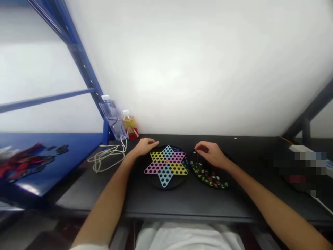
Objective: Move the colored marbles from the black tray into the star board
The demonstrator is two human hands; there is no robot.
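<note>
A star-shaped Chinese checkers board (164,177) in pink, yellow and blue, full of round holes, lies on a round black base. A small orange-red spot shows at its centre. My left hand (146,146) rests by the board's upper left edge, thumb and fingers apart, with nothing visible in it. To the right is a round dark tray (205,184) with many colourful marbles (206,176). Over its far left rim, my right hand (212,153) has thumb and forefinger pinched together. A small whitish spot shows at those fingertips, but what they hold is too small to tell.
A white cable (109,152) lies coiled at left on the black table (145,205). Behind it stand a clear bottle (114,118) and a yellow-red bottle (130,125). Red and black items (26,161) lie on a blue surface farther left. A partly blurred-out object sits far right.
</note>
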